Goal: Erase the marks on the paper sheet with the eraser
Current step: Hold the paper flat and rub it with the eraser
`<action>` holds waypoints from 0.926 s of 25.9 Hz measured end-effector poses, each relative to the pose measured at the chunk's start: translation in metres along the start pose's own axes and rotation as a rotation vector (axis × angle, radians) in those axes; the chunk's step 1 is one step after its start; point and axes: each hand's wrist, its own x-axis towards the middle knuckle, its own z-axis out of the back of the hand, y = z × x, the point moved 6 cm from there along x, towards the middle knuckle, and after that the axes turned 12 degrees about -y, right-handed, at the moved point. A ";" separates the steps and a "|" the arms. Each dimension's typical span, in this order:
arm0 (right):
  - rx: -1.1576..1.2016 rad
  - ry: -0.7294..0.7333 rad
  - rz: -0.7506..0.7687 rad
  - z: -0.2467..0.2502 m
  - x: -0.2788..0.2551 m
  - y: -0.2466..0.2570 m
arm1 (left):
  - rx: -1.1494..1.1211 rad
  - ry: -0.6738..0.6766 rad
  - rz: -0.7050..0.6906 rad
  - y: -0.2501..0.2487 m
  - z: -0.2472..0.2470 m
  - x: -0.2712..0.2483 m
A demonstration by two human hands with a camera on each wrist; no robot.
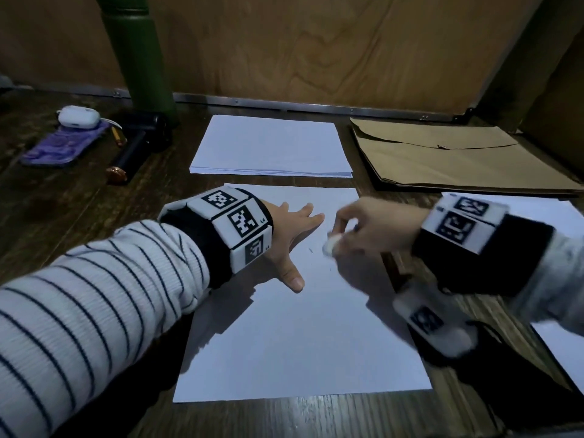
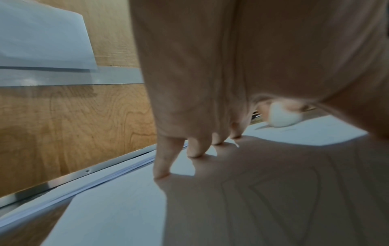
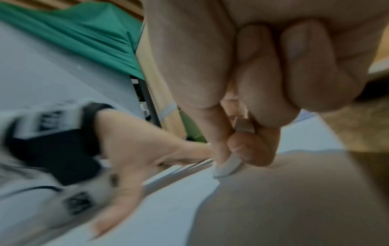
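Erasing in hand, by appearance: right hand [image 1: 363, 229] pinches the eraser [image 1: 331, 245] between thumb and fingers, its tip on the sheet [image 1: 300, 336] among faint marks [image 1: 311, 249]; left hand [image 1: 290, 238] lies flat, fingers spread wide, pinning the sheet to the surface [image 1: 79, 216]. Marks remain; next move likely calls for short rubbing strokes under steady pressure, sheet held still. Envelope [image 1: 458, 156] behind lies shut; contents not visible.
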 end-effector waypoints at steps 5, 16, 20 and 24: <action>0.019 -0.075 0.053 0.001 0.000 0.000 | 0.010 0.003 0.002 -0.001 0.001 -0.001; 0.004 -0.117 0.006 0.009 0.006 0.000 | -0.013 -0.002 0.010 0.000 0.002 -0.001; -0.008 0.119 0.086 -0.018 -0.024 0.011 | -0.006 0.014 0.015 0.001 -0.001 0.001; -0.006 -0.047 -0.064 0.006 0.004 0.002 | -0.001 -0.006 0.013 0.000 0.001 0.001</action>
